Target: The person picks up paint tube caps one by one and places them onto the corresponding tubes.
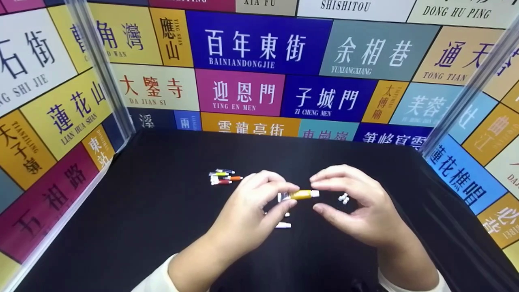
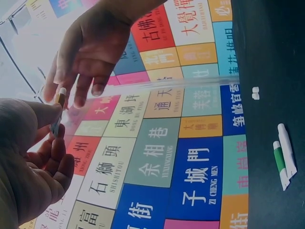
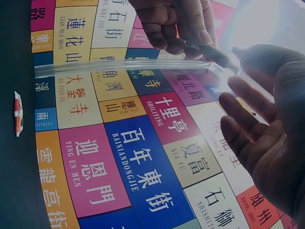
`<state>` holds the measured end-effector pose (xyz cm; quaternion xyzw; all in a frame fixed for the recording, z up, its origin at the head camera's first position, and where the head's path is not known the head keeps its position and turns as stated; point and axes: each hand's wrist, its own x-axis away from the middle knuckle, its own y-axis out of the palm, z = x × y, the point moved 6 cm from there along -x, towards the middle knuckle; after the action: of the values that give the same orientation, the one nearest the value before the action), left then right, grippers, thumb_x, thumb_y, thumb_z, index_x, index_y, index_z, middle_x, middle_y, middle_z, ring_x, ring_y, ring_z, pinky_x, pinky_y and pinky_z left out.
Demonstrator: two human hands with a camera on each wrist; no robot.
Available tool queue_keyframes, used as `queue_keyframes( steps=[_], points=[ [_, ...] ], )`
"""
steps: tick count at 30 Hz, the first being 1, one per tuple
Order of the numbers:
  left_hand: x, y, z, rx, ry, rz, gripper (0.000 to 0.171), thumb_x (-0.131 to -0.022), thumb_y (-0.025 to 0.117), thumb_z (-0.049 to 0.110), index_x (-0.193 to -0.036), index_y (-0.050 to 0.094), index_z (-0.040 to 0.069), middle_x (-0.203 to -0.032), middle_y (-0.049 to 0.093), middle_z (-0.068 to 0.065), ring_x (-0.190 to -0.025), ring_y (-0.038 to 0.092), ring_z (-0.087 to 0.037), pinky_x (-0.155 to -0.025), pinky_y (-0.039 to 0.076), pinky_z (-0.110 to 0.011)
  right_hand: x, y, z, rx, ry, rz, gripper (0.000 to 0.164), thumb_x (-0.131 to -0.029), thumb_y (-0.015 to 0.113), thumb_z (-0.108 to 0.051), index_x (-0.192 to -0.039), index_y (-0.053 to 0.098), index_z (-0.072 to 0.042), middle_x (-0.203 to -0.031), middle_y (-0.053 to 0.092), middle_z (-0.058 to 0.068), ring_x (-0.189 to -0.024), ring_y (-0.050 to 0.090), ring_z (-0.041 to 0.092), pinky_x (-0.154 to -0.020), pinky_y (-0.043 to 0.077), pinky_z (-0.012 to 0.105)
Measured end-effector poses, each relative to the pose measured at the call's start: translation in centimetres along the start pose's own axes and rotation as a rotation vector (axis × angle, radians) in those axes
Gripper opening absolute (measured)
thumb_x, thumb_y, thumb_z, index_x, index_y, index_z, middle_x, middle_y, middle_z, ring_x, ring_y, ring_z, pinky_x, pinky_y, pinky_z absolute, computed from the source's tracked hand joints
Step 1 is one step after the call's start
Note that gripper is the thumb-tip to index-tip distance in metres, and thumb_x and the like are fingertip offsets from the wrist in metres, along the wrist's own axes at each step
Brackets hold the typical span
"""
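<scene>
My left hand pinches a small yellow paint tube by its flat end, between thumb and fingers. The tube is held sideways above the black table, its white cap pointing right. Just beyond that cap is my right hand, thumb and fingers parted, with nothing between them. From the right wrist view, the tube comes close to the right fingertips. A green tube and a white tube lie side by side on the table, partly hidden by my left hand in the head view.
Several small paint tubes, among them orange, red and yellow-green ones, lie in a group at the back left. Small white caps rest beside my right hand. Coloured panels with lettering stand behind the black-covered table.
</scene>
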<state>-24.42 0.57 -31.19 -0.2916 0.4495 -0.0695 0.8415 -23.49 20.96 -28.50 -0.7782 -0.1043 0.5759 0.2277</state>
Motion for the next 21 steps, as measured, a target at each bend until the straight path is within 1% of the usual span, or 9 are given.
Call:
queue_keyframes(
  steps=[3, 7, 10, 15, 21],
  points=[
    [0.03, -0.07, -0.05, 0.003, 0.003, 0.011, 0.023, -0.098, 0.080, 0.029, -0.119, 0.080, 0.021, -0.109, 0.072, 0.007, -0.100, 0.060, -0.008, -0.089, 0.053, -0.027, -0.33, 0.05, -0.49, -0.046, -0.041, 0.015, 0.022, -0.086, 0.088, -0.006, -0.105, 0.079, 0.002, -0.105, 0.076, 0.016, -0.102, 0.071, 0.021, -0.100, 0.055, 0.020],
    [-0.01, -0.13, -0.13, 0.012, 0.014, 0.033, 0.022, -0.099, 0.079, 0.029, -0.119, 0.080, 0.020, -0.108, 0.072, 0.007, -0.100, 0.061, -0.009, -0.089, 0.053, -0.028, -0.53, 0.05, -0.74, -0.060, -0.064, 0.025, 0.020, -0.088, 0.086, -0.007, -0.102, 0.078, 0.004, -0.101, 0.075, 0.016, -0.100, 0.070, 0.022, -0.099, 0.055, 0.020],
    [-0.05, -0.17, -0.14, 0.015, 0.017, 0.038, 0.022, -0.099, 0.079, 0.028, -0.120, 0.080, 0.021, -0.108, 0.072, 0.007, -0.101, 0.062, -0.010, -0.090, 0.053, -0.028, -0.53, 0.05, -0.72, -0.052, -0.066, 0.026, 0.019, -0.089, 0.086, -0.008, -0.102, 0.079, 0.003, -0.100, 0.075, 0.015, -0.099, 0.069, 0.023, -0.099, 0.055, 0.020],
    [-0.05, -0.16, -0.05, 0.018, 0.019, 0.027, 0.022, -0.100, 0.077, 0.028, -0.121, 0.080, 0.020, -0.109, 0.072, 0.008, -0.102, 0.062, -0.009, -0.092, 0.053, -0.027, -0.36, 0.05, -0.48, -0.030, -0.056, 0.034, 0.016, -0.090, 0.086, -0.008, -0.102, 0.080, 0.002, -0.095, 0.075, 0.013, -0.097, 0.069, 0.022, -0.098, 0.055, 0.020],
    [-0.04, -0.04, 0.03, 0.034, 0.012, 0.015, 0.024, -0.098, 0.080, 0.030, -0.120, 0.080, 0.020, -0.111, 0.072, 0.007, -0.104, 0.062, -0.008, -0.092, 0.054, -0.027, -0.21, 0.09, -0.14, -0.017, -0.038, 0.047, 0.011, -0.090, 0.085, -0.004, -0.099, 0.081, 0.000, -0.090, 0.075, 0.011, -0.092, 0.069, 0.021, -0.094, 0.055, 0.020]
  ],
)
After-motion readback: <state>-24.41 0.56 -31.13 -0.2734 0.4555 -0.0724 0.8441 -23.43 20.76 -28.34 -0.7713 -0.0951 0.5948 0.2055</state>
